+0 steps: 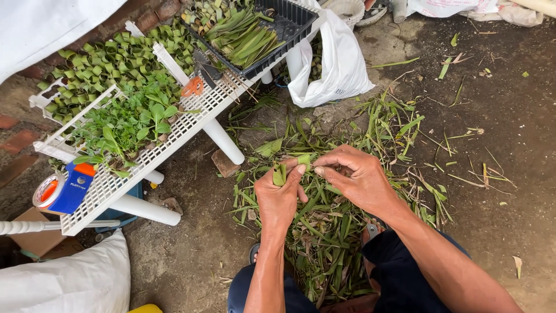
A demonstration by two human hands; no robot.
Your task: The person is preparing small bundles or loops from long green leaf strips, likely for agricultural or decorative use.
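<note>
at frame centre the left hand [280,197] is pinching a glossy green leaf strip [280,173] curled into a small loop, while the right hand [358,179] is pinching the strip's free end between thumb and forefinger. beneath them a heap of long fibrous leaf scraps [324,232] is covering the dirt floor [509,116]. a white slatted plastic rack [116,185] of seedlings [130,124] is crowding the upper left, leaving bare ground at right.

The left hand [280,197] pinches a folded green leaf strip [280,174], with the right hand [356,177] touching it from three o'clock. A heap of cut green leaves [324,232] lies beneath; a white slatted plastic rack [116,185] stands at ten o'clock.
</note>
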